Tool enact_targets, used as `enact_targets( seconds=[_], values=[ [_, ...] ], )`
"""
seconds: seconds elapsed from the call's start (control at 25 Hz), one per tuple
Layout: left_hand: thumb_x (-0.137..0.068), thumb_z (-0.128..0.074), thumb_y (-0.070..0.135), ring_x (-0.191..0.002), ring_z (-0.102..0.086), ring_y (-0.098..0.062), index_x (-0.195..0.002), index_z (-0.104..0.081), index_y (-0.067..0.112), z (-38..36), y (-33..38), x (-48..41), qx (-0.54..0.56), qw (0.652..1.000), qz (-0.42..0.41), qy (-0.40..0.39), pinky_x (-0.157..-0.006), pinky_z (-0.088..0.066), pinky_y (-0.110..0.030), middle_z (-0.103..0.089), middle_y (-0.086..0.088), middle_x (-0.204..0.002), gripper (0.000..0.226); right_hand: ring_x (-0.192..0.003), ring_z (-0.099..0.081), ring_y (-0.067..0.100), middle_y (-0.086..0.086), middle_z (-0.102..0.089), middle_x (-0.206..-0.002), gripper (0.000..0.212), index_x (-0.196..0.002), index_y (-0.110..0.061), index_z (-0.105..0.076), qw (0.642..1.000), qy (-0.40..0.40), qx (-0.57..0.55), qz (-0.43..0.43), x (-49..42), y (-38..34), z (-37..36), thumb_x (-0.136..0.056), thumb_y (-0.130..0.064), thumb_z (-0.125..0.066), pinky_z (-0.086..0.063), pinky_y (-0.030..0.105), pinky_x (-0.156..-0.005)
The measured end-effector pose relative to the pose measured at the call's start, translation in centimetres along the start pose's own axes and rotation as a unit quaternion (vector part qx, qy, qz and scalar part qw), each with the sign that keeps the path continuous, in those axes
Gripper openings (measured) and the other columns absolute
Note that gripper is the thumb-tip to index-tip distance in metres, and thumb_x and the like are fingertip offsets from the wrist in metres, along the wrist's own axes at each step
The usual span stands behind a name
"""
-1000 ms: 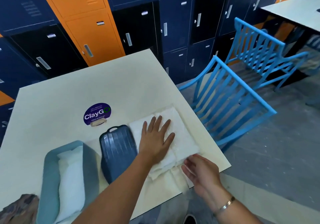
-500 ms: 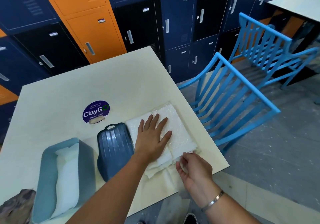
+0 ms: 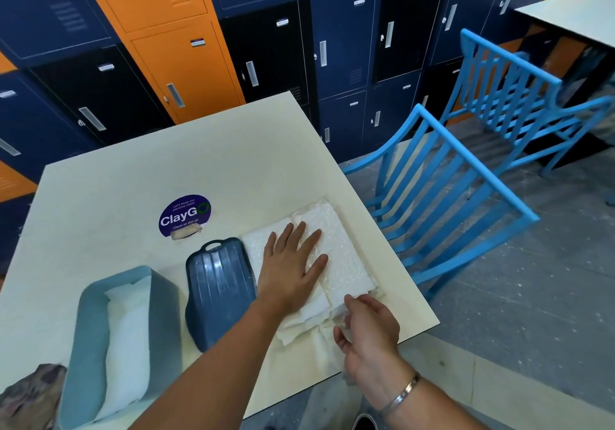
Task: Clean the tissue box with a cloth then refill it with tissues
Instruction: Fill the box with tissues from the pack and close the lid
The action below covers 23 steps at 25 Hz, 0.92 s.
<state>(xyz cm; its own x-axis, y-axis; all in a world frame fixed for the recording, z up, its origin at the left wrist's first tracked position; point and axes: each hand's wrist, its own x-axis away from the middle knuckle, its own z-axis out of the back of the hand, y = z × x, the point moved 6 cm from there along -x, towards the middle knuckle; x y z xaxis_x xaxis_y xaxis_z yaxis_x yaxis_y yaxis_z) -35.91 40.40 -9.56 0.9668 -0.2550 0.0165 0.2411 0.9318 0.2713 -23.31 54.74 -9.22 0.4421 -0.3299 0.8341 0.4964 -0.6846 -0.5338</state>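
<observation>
Lockers (image 3: 339, 46), navy, black and orange, fill the wall beyond the lid (image 3: 218, 289). Cream table (image 3: 166, 170) carries everything. Two blue slatted chairs (image 3: 442, 190) stand well right of the lid.

Tissue box (image 3: 83, 329): light blue, just left of the lid, open side up, long axis running near-to-far, white sheets (image 3: 126, 336) inside. The lid is dark blue, ribbed face up, handle end pointing away, roughly parallel to the box.

Tissue pack (image 3: 336, 256), in clear wrap, lies just right of the lid. Left hand (image 3: 289, 269) lies flat on it, fingers straight and spread, pressing down. Right hand (image 3: 369, 326) is at the pack's near corner, fingers curled; can't tell if it pinches the wrap.

ClayGo sticker (image 3: 184, 215) sits just beyond the lid.
</observation>
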Motion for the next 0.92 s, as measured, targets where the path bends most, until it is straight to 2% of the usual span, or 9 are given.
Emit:
enact_targets(
  seconds=[0.16, 0.28, 0.4, 0.56, 0.92],
  values=[
    [-0.099, -0.010, 0.069, -0.157, 0.002, -0.013, -0.159, -0.024, 0.041, 0.0, 0.0, 0.1, -0.003, 1.000, -0.002, 0.001, -0.127, 0.005, -0.043, -0.015, 0.007, -0.170, 0.067, -0.083, -0.057, 0.023, 0.012, -0.064, -0.106, 0.019, -0.106, -0.018, -0.064, 1.000, 0.002, 0.001, -0.011, -0.5, 0.4, -0.3, -0.092, -0.009, -0.072, -0.053, 0.031, -0.057],
    [-0.098, -0.010, 0.069, -0.157, 0.002, -0.012, -0.159, -0.024, 0.041, 0.1, 0.1, 0.1, -0.002, 1.000, 0.001, -0.001, -0.126, 0.006, -0.042, -0.014, 0.008, -0.170, 0.068, -0.065, -0.051, 0.021, 0.011, -0.059, -0.080, 0.017, -0.109, -0.007, -0.065, 0.999, 0.002, 0.010, -0.037, -0.9, 0.6, -0.5, -0.092, -0.008, -0.070, -0.048, 0.026, -0.049],
    [-0.098, -0.009, 0.070, -0.157, 0.004, -0.011, -0.159, -0.022, 0.042, 0.2, 0.2, 0.1, -0.002, 1.000, 0.000, -0.005, -0.126, 0.006, -0.042, -0.012, 0.008, -0.170, 0.068, -0.057, -0.045, 0.019, 0.009, -0.054, -0.067, 0.005, -0.089, -0.007, -0.066, 0.998, 0.000, 0.016, -0.064, -1.0, 0.5, -0.5, -0.092, -0.009, -0.070, -0.040, 0.023, -0.046],
    [-0.099, -0.010, 0.069, -0.157, 0.003, -0.011, -0.159, -0.022, 0.042, 0.2, 0.2, 0.2, 0.003, 1.000, 0.000, -0.002, -0.127, 0.005, -0.043, -0.013, 0.008, -0.170, 0.067, -0.051, -0.044, 0.015, 0.006, -0.054, -0.068, 0.014, -0.080, -0.010, -0.064, 0.996, -0.012, 0.009, -0.085, -0.7, 0.3, -0.8, -0.089, -0.012, -0.074, -0.033, 0.023, -0.048],
    [-0.099, -0.010, 0.069, -0.157, 0.001, -0.011, -0.159, -0.023, 0.043, 0.2, 0.2, 0.1, 0.005, 1.000, 0.000, 0.003, -0.127, 0.004, -0.042, -0.015, 0.009, -0.170, 0.067, -0.051, -0.046, 0.014, 0.004, -0.052, -0.058, 0.017, -0.080, -0.010, -0.060, 0.991, -0.034, -0.004, -0.129, -0.4, -0.1, -1.2, -0.090, -0.010, -0.073, -0.036, 0.024, -0.050]
  ],
)
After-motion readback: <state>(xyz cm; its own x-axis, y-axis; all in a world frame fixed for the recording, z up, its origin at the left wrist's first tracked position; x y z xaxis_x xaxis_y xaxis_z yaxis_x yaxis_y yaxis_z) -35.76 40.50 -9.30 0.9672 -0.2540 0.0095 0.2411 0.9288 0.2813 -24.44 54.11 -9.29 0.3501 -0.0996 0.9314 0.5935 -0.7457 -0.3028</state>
